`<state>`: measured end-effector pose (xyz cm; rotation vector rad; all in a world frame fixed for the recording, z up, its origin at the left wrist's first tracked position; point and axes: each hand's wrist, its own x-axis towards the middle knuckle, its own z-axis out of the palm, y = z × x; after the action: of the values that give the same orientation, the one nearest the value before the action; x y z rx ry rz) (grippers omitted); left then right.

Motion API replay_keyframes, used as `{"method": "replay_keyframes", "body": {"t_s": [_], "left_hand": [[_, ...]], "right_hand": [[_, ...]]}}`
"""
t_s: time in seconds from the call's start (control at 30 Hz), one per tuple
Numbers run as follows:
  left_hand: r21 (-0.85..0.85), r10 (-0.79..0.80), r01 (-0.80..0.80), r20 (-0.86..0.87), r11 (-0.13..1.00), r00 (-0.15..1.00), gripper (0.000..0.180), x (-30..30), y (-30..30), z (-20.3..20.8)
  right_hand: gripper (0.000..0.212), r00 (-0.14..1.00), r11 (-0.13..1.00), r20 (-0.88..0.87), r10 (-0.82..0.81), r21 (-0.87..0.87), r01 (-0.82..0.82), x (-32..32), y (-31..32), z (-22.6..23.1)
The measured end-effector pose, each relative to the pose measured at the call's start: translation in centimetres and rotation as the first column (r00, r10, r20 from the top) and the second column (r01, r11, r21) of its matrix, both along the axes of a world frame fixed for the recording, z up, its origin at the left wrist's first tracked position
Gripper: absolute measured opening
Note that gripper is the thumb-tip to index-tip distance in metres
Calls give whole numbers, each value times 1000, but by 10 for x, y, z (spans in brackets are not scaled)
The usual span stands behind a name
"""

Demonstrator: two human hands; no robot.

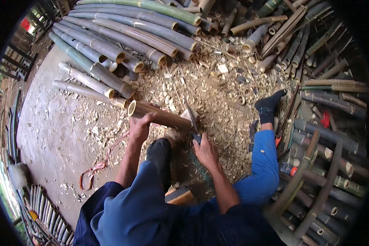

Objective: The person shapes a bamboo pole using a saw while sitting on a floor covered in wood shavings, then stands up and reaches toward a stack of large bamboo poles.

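Note:
A short brown bamboo tube (pixel 162 117) lies slanting in front of me, its hollow left end facing me. My left hand (pixel 140 126) grips it near that end, thumb on top and fingers reaching round the far side. In my right hand (pixel 207 151) is the dark handle of a handsaw (pixel 191 112). Its narrow, tapering blade points away from me, crosswise against the tube's right end; the teeth are too small to make out. Beneath the tube's right part is a support, mostly hidden. My black-socked left foot (pixel 160 153) is just below the tube.
Long bamboo poles (pixel 131 30) are stacked at the far left, their cut ends toward me. More bamboo pieces (pixel 324 98) crowd the right side, near a bamboo frame (pixel 322 192). Wood chips (pixel 229 123) cover the ground. A reddish strap (pixel 95 167) lies on the concrete at left.

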<state>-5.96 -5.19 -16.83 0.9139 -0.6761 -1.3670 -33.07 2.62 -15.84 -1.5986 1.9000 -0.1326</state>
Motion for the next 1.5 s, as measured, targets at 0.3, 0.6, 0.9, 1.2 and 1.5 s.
{"method": "replay_keyframes", "body": {"t_s": [0.3,0.6,0.9,1.2,1.5], "left_hand": [[109,-113,106,67,988,991,58,6,7,-1],[335,383,-332,-98,882,918,50,-22,7,-8],[223,360,-358,33,907,933,40,-30,14,-9],[142,487,-477,-39,867,873,44,59,22,53],[245,423,-398,-56,884,905,45,21,66,14]], "right_hand": [[35,982,963,187,-22,-262,71,13,6,25],[33,984,980,171,50,-200,-16,17,-4,89],[41,997,997,-68,-31,-70,26,6,23,0],[69,992,993,-55,110,50,-107,1,5,-25],[60,997,996,59,53,65,-57,5,8,-6]]}}
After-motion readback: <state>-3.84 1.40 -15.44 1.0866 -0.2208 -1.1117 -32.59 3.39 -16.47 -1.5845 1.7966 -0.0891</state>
